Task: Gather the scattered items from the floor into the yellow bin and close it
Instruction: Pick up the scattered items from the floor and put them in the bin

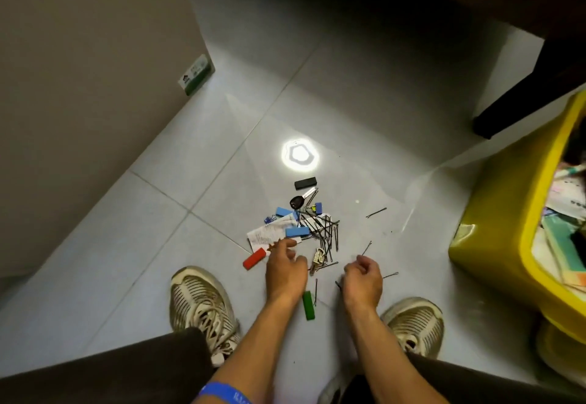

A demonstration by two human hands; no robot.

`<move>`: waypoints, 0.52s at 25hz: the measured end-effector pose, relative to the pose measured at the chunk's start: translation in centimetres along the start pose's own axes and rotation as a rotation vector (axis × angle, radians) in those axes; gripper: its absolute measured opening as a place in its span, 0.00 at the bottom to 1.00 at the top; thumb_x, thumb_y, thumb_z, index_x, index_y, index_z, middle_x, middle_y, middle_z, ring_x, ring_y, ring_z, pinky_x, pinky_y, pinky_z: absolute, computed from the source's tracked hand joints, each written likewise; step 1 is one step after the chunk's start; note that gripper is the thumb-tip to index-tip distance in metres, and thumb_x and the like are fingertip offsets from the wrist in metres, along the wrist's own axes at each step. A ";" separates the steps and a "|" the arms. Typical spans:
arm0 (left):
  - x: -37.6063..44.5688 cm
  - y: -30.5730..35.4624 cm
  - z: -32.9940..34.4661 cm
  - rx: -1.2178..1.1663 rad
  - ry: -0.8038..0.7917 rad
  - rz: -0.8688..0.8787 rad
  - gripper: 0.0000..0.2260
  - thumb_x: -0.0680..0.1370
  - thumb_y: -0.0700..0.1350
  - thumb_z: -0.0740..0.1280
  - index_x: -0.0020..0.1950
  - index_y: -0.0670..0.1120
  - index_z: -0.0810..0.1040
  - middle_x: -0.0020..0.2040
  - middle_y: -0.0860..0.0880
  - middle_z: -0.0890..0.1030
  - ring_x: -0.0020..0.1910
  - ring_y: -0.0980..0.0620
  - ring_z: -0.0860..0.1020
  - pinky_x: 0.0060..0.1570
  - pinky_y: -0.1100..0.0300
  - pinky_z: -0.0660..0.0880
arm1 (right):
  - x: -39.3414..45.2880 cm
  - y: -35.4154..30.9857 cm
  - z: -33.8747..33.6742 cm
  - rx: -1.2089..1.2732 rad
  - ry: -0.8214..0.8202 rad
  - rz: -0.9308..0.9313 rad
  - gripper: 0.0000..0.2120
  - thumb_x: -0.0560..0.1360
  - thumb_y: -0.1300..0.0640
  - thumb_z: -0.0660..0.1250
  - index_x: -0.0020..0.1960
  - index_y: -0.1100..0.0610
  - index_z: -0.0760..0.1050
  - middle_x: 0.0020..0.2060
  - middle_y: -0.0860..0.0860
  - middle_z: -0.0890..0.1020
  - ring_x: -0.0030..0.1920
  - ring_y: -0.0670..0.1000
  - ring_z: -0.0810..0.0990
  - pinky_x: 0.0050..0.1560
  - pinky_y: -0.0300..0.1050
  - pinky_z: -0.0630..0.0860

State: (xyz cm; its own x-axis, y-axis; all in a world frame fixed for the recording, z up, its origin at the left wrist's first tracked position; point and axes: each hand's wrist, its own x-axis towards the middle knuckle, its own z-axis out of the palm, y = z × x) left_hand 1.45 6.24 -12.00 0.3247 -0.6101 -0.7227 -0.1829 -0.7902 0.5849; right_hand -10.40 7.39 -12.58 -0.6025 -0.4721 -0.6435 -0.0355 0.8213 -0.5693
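Note:
Small items lie scattered on the grey tiled floor: a red block (254, 258), a green block (308, 305), blue blocks (297, 231), a black block (305, 182), a car key (298, 202), a paper slip (269, 234) and a tangle of black hairpins (326, 232). My left hand (285, 268) hovers over the near edge of the pile, its loosely bent fingers reaching the paper slip and a small orange piece. My right hand (364, 276) is curled like a fist with a dark hairpin sticking out at its left side. The yellow bin (494, 222) stands open at the right, full of papers.
My two shoes (199, 305) (415, 324) flank the pile. A beige cabinet (95, 102) rises at the left and a dark furniture leg (520, 99) stands behind the bin. Loose hairpins (376, 212) lie between the pile and the bin. A lamp's reflection glares on the tiles.

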 end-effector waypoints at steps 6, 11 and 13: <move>4.6 0.0 -5.2 0.429 0.240 0.135 0.29 0.76 0.43 0.69 0.74 0.52 0.63 0.69 0.46 0.65 0.67 0.45 0.65 0.65 0.49 0.71 | 3.2 0.2 -2.4 -0.316 0.104 0.179 0.28 0.73 0.57 0.66 0.72 0.58 0.65 0.70 0.59 0.64 0.66 0.65 0.68 0.66 0.59 0.70; 3.7 -0.7 -1.2 0.395 0.033 0.214 0.29 0.76 0.45 0.69 0.75 0.53 0.64 0.68 0.49 0.66 0.65 0.47 0.67 0.65 0.52 0.73 | 2.8 -2.1 0.2 -0.248 -0.143 -0.138 0.26 0.76 0.59 0.66 0.73 0.55 0.68 0.70 0.55 0.69 0.67 0.57 0.72 0.68 0.50 0.69; 4.3 -0.6 -1.5 0.388 0.119 0.187 0.28 0.76 0.45 0.70 0.74 0.52 0.65 0.69 0.49 0.67 0.66 0.47 0.69 0.61 0.52 0.76 | 4.3 -4.0 0.1 -0.202 -0.077 -0.211 0.25 0.76 0.59 0.66 0.72 0.54 0.67 0.69 0.54 0.69 0.66 0.56 0.73 0.67 0.52 0.72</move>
State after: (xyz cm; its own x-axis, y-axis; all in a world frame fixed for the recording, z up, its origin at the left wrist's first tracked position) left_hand 4.33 4.16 -14.97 0.3533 -0.7515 -0.5572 -0.5756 -0.6441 0.5038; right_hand -12.76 2.01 -13.10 -0.5032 -0.6553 -0.5633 -0.3160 0.7462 -0.5859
